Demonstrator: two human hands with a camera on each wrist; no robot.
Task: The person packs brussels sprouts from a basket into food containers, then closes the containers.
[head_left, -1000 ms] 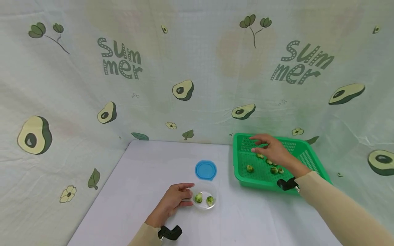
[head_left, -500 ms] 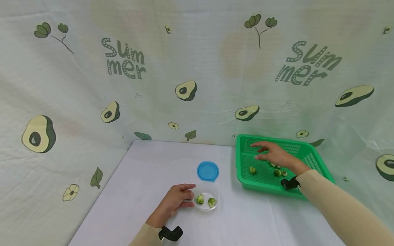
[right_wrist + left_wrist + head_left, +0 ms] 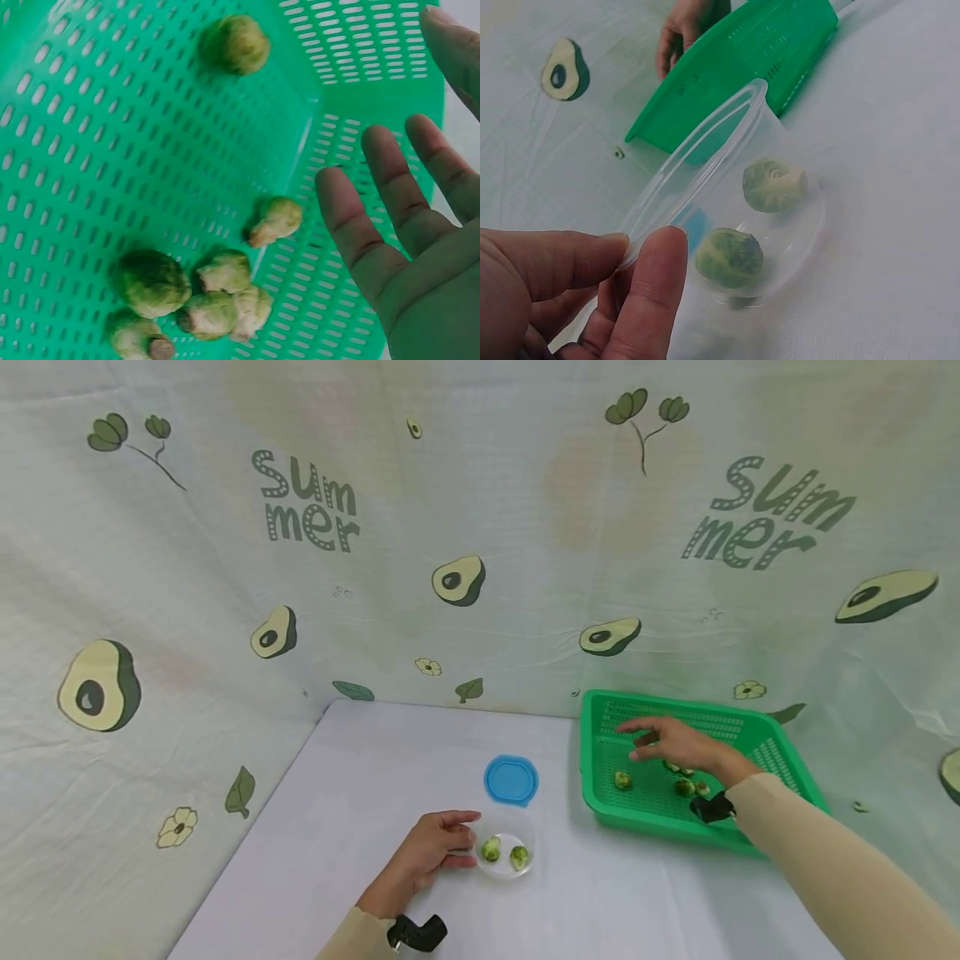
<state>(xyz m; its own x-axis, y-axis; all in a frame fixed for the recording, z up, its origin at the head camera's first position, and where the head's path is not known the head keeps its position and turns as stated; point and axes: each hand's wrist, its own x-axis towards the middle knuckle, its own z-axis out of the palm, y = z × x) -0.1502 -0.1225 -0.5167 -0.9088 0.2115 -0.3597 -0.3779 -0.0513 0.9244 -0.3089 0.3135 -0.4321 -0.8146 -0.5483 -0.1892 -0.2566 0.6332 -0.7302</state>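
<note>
My left hand pinches the rim of a clear plastic bowl between thumb and fingers. Two Brussels sprouts, one nearer and one farther, lie in the bottom of the bowl, which stands on the white cloth. Over the green basket, my right hand reaches in with fingers spread and holds nothing. In the right wrist view several sprouts bunch together, among them a large dark one. A small sprout lies closer to the fingers, and another sits apart on the basket floor.
A blue lid lies flat just behind the bowl. The white-covered table runs up to a printed cloth backdrop at the back and sides. The basket stands at the back right, near that backdrop.
My right hand has come down and a little nearer inside the basket, fingers still spread. The left hand keeps its grip on the bowl. The head view has turned slightly.
</note>
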